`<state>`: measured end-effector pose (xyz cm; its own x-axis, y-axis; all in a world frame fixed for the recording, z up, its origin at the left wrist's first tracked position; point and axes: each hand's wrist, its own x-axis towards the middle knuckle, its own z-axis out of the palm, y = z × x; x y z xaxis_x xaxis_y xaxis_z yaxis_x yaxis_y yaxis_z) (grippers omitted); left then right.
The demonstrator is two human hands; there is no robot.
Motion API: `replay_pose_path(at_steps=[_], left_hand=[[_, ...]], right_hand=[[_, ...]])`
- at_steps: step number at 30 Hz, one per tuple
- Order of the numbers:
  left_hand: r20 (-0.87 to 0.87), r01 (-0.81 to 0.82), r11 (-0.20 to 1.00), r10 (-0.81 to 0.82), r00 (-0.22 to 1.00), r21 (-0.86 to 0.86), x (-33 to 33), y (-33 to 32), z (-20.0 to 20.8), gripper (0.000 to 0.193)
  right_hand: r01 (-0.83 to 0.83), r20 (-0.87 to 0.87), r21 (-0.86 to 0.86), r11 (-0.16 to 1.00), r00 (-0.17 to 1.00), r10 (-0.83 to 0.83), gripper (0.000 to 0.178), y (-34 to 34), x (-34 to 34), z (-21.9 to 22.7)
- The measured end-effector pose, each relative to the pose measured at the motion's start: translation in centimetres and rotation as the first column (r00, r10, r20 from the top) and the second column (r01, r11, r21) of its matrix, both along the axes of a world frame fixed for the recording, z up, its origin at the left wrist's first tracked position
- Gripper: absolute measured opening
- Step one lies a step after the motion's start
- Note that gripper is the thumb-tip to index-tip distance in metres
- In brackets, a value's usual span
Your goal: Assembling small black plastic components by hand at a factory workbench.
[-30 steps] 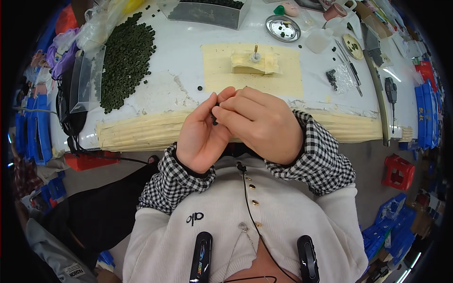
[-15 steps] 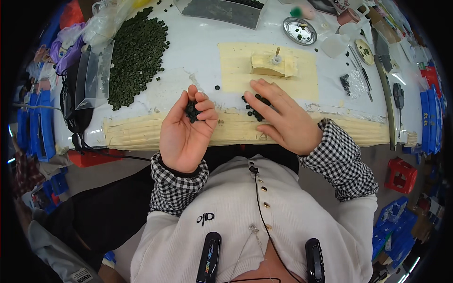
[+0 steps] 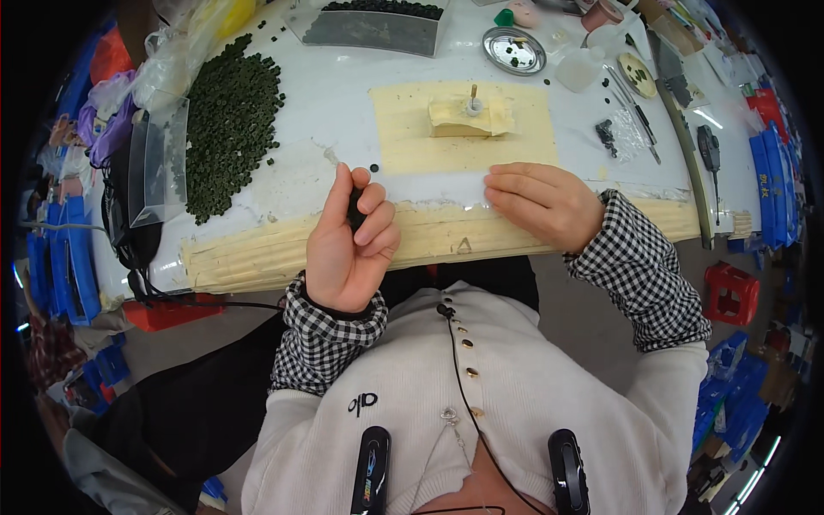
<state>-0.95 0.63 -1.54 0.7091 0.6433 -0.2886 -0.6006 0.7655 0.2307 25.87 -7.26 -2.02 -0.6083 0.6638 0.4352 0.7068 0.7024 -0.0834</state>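
My left hand [image 3: 352, 236] is held palm up above the near edge of the table, its fingers curled around small black pieces [image 3: 355, 210]. Only a dark patch of them shows between thumb and fingers. To the right, my right hand [image 3: 549, 202] rests low over the tabletop, back up. Its fingers lie pressed together, and whatever is beneath or inside them is hidden. One small round black piece [image 3: 374, 168] lies just beyond my left hand. Past both hands, a block wrapped in pale yellow paper [image 3: 470, 120] carries a small white holder with a thin upright stick [image 3: 473, 96].
A large pile of dark green pieces [image 3: 227, 129] spreads at the left, beside a clear tray [image 3: 159, 167]. Another tray [image 3: 369, 36] stands at the back. A round metal dish [image 3: 513, 51], tweezers [image 3: 637, 107] and small black parts [image 3: 606, 136] lie on the right.
The fingers of my left hand have curled further over the black pieces. My right hand has moved right and drawn its fingers together; the loose black pieces near it no longer show. The view has shifted slightly.
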Motion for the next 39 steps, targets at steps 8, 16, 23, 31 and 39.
replay_pose_path(at_steps=[8,16,23,31,39], left_hand=[[-0.512,0.449,0.259,0.557,0.654,0.855,3.0,0.3,-0.7,0.027],[-0.224,0.818,-0.373,0.836,0.501,0.437,5.1,0.3,-0.6,0.02],[-0.234,0.713,-0.431,0.741,0.629,0.553,5.2,0.5,-0.6,0.021],[-0.367,0.646,-0.241,0.659,0.657,0.724,3.8,0.4,0.3,0.025],[-0.386,0.629,-0.013,0.78,0.493,0.777,0.7,0.6,1.8,0.012]], right_hand=[[0.254,-0.023,0.043,0.966,0.967,-0.253,0.022,-1.4,3.6,0.4],[0.486,-0.229,0.105,0.868,0.861,-0.455,0.018,-2.3,3.4,1.9],[0.578,-0.318,0.087,0.811,0.788,-0.528,0.018,-3.2,3.8,1.7],[0.579,-0.357,0.03,0.815,0.767,-0.533,0.018,-3.6,2.2,1.7],[0.576,-0.404,-0.075,0.814,0.729,-0.553,0.015,-3.7,1.1,1.5]])
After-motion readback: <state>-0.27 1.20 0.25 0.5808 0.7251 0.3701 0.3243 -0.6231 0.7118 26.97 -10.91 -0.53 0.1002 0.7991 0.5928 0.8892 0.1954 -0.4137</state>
